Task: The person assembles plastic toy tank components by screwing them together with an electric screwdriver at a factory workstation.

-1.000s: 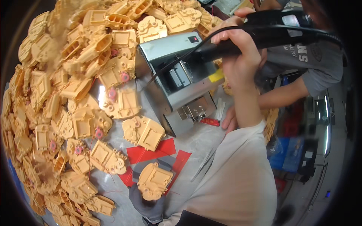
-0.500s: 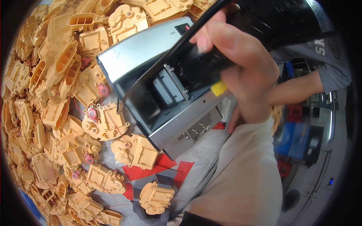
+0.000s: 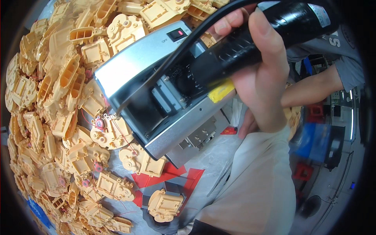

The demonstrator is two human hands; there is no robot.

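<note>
My right hand [image 3: 264,70] reaches up from a beige sleeve and wraps a black electric screwdriver [image 3: 235,55]. Its thumb lies over the near side of the body and the fingertips show past the far side. The screwdriver's lower end points into the open front of a silver box [image 3: 137,66], apparently a screw feeder, so its tip is hidden. A metal rail plate [image 3: 168,98] shows inside, and yellow tape [image 3: 221,92] marks the near edge. A black cord [image 3: 184,43] arcs across the box close to the camera. My left hand is out of sight.
Cream plastic housings [image 3: 64,90] heap up on the left, several with red wires and pink parts. One housing [image 3: 165,205] sits in a dark fixture beside red tape [image 3: 192,180] on the grey table [image 3: 207,156]. At right, a co-worker's forearm [image 3: 313,88] extends behind my wrist.
My right hand has turned around the screwdriver: its thumb now stands higher and the fingertips have shifted up. The whole view has moved slightly, so the box appears further left.
</note>
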